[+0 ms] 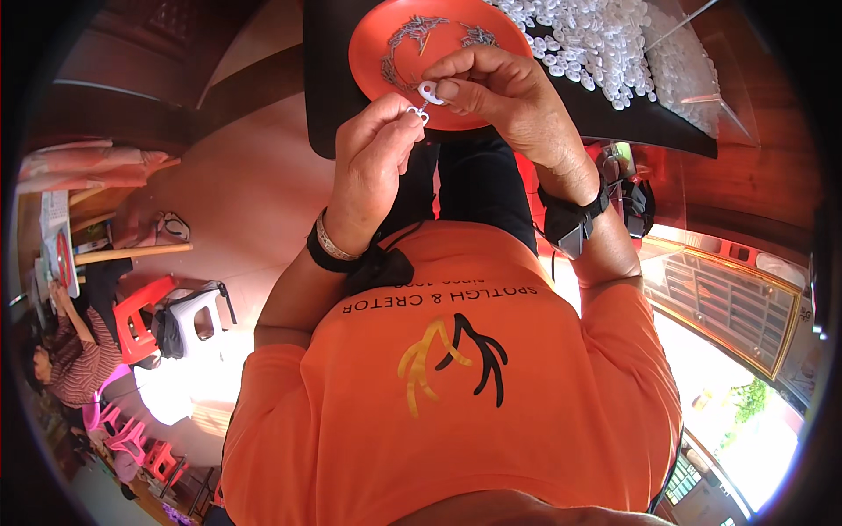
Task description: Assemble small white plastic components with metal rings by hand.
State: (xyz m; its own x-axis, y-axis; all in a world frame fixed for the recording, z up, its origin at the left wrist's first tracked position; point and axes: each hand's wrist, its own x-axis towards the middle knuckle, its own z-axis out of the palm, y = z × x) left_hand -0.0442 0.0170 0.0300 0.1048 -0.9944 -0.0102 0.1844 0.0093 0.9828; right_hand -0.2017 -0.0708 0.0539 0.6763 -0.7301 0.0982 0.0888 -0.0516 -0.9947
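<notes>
Both hands are meeting in the upper middle of the frame, right over the near edge of an orange plate. The left hand is pinching a small white plastic piece between thumb and fingertips, fingers curled in tight. The right hand is doing the same kind of pinch on a second white plastic loop, thumb pressing it from the front. The two bits are touching or just about touching, with what looks like a thin metal pin between them, though it's too small to say for sure.

The plate is holding a scattered ring of little metal pins, greyish and tangled along its back part. To the right of it, in the upper right of the frame, a big heap of white plastic pieces is lying on the dark tabletop, and a clear plastic bag is sitting at the pile's right edge.

Both wrists are wearing black straps, and the left one is also showing a silver bangle. Lower down, an orange shirt is filling the bottom centre.

Off in the lower left of the frame another person in a striped top is sitting near some red plastic stools and a grey stool.
</notes>
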